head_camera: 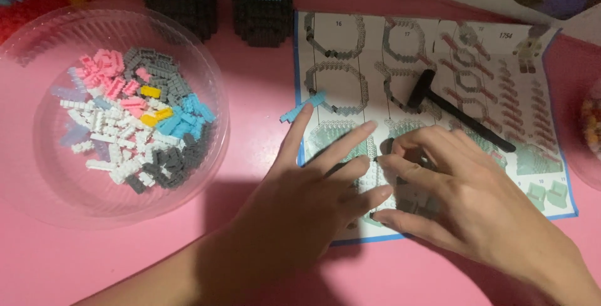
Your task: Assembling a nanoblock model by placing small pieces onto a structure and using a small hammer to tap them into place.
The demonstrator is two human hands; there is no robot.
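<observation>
Your left hand [300, 199] lies flat on the instruction sheet [538, 156], with its fingers spread wide and pointing up and to the right. It is open and grips nothing. Your right hand [463, 187] comes in from the right, and its fingers point left toward your left hand. The two hands meet in the middle of the sheet, and their fingertips touch or almost touch.

Between the fingertips sits a small gray block piece [410, 196]. It is mostly hidden under your right fingers, so you cannot tell which way its long side runs. You cannot tell if your right hand is pinching it or only resting on it.

A little blue brick strip [303, 107] lies just above your left pointer finger, at the left edge of the sheet. Its long side slants, going up to the right.

A small black hammer [457, 113] lies on the sheet above your right hand. Its head is at the upper left, and its handle runs down to the right.

On the pink table [250, 93], well to the left, a clear bowl [206, 156] holds many tiny bricks in white, gray, pink, blue and yellow.
</observation>
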